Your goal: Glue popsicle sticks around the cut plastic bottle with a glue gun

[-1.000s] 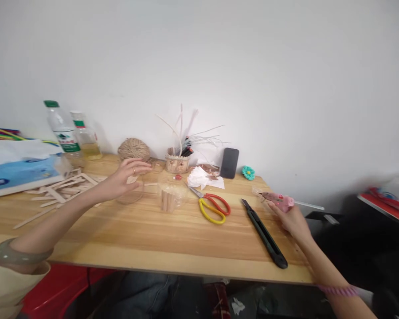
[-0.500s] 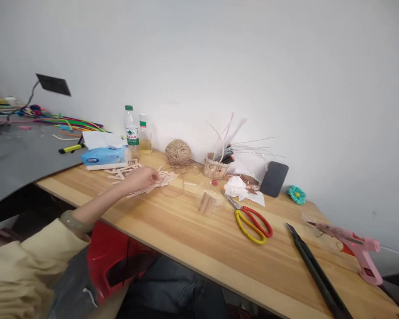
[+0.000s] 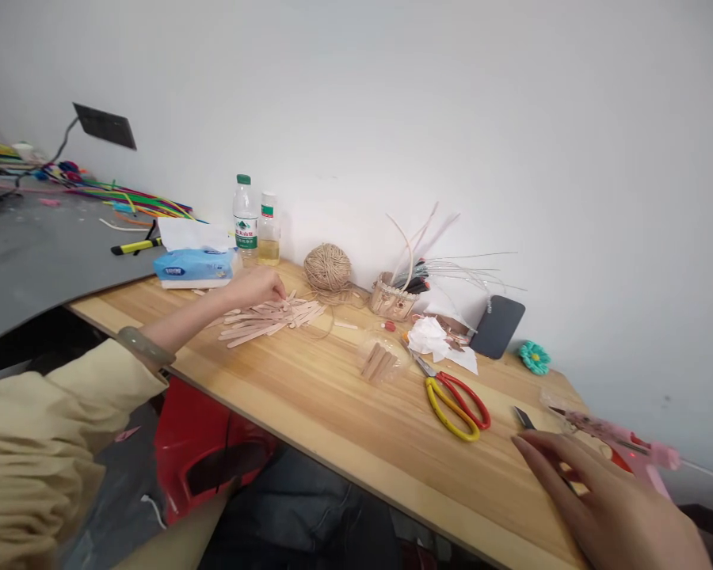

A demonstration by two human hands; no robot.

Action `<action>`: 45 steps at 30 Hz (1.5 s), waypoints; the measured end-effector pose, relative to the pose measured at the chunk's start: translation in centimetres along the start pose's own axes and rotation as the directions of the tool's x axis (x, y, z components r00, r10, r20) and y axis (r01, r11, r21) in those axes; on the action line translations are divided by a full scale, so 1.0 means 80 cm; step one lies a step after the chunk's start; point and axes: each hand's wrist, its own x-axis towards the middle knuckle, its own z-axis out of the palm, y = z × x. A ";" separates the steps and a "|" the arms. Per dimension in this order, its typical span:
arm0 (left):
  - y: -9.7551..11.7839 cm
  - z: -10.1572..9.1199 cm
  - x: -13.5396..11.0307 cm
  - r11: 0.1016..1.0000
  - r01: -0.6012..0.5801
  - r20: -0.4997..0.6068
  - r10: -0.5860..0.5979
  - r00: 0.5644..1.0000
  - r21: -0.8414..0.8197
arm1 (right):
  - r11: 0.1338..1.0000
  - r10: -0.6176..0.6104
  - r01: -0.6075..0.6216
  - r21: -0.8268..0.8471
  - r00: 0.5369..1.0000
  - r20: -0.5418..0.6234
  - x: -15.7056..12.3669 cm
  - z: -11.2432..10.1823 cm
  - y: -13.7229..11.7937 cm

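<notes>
My left hand (image 3: 260, 288) reaches over a loose pile of flat wooden craft sticks (image 3: 255, 321), thumb and fingers pinched at a stick on its far side. A jade-coloured bangle (image 3: 146, 345) is on that wrist. At the lower right, my right hand (image 3: 615, 495) hovers palm down over a dark utility knife (image 3: 524, 418). Its thumb and forefinger bow apart, with part of the knife showing through the gap; most of the knife is hidden beneath. The pink hot glue gun (image 3: 653, 455) lies just beyond this hand, partly covered by it.
Scissors (image 3: 457, 408) and a clear packet of short wooden pieces (image 3: 380, 362) lie mid-table. Behind are a twine ball (image 3: 327, 267), two bottles (image 3: 245, 222), a small basket (image 3: 392, 297), a phone (image 3: 497, 326) and a teal flower (image 3: 535, 358). A tissue pack (image 3: 193, 269) sits left.
My right hand has come into view from the lower right, over the utility knife. My left hand has shifted slightly up at the stick pile, and the view has moved a little.
</notes>
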 end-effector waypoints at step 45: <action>0.216 0.010 -0.033 0.755 -0.581 -0.087 0.585 0.806 -0.304 | 0.940 -0.316 0.250 0.234 0.895 0.314 0.083 0.080 -0.083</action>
